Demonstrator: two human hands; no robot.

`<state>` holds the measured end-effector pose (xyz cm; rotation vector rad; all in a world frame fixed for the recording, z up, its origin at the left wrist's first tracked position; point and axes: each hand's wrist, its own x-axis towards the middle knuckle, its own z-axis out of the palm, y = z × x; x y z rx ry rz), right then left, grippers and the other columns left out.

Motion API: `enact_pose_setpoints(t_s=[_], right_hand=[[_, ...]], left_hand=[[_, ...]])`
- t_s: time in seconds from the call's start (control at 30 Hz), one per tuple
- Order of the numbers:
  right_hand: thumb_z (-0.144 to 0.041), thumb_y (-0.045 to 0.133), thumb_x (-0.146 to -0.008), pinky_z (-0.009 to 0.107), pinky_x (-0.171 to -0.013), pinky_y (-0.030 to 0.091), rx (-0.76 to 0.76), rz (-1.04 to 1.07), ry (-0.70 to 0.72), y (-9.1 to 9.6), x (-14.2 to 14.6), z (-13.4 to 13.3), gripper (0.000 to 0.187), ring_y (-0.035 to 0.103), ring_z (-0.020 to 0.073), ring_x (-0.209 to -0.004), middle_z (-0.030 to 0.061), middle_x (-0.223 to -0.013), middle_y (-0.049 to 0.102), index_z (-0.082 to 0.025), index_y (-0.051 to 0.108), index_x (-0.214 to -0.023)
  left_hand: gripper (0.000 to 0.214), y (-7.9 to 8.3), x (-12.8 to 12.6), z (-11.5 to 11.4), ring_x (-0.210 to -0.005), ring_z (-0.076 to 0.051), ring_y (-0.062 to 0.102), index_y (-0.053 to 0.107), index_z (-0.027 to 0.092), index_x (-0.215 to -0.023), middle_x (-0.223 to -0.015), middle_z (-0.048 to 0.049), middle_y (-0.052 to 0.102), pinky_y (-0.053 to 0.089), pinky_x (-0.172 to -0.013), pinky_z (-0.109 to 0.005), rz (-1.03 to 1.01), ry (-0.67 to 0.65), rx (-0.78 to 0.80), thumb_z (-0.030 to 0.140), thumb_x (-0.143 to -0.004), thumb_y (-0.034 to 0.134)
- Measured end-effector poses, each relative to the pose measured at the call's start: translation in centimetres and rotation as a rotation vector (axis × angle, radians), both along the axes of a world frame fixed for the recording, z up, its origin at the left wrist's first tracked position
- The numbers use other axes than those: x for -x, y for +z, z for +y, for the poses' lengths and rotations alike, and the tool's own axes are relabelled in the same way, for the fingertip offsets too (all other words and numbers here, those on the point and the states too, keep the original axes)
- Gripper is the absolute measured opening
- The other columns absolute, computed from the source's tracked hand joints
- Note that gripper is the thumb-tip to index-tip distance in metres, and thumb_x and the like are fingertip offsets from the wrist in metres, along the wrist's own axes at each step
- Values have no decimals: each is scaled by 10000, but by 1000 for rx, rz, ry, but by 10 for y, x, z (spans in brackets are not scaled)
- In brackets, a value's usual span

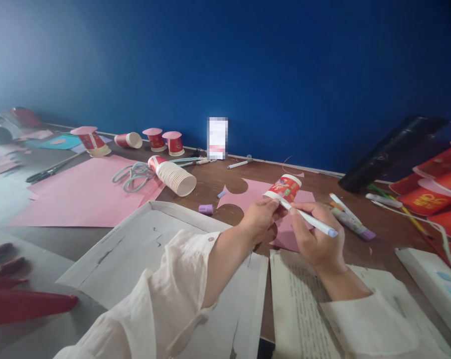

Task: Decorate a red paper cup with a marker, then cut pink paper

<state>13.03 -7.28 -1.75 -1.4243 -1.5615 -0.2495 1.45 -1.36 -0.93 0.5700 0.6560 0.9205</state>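
Brown table (pixel 206 180) — pink paper (pixel 90 194), purple cap (pixel 206 209)

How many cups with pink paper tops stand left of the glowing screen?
3: the first cup farthest left, then a second cup and a third cup close together, nearer the glowing screen.

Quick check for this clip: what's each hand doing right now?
Left hand: closed, holding the red paper cup.
Right hand: closed, holding the white marker; tip contact cannot be told.
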Motion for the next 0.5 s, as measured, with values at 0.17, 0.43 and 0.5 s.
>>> enact_pose_setpoints(t_s=[0.17,0.43,0.5], right_hand=[[-312,587,-907,358,-758,518,4,0,-18,0,0,1,143,668,217,-813,64,-869,713,-197,669,-928],[-292,601,-903,349,-774,535,-68,-47,-106,1,-2,5,128,679,214,-827,71,-868,728,-195,677,-938],[-290,604,-901,350,-774,533,-73,-54,-95,1,-3,4,128,680,217,-833,73,-871,728,-190,677,-935]], left_hand=[[229,-1,0,0,-786,-133,646,680,123,-771,-859,-89,685,514,-920,-280,6,2,-22,116,-916,503],[217,-1,-1,0,-926,-167,657,691,103,-824,-1023,-128,693,497,-993,-325,18,5,-46,139,-933,506],[210,0,-1,1,-930,-163,657,682,108,-815,-1027,-122,689,498,-992,-315,21,1,-49,149,-935,515]])
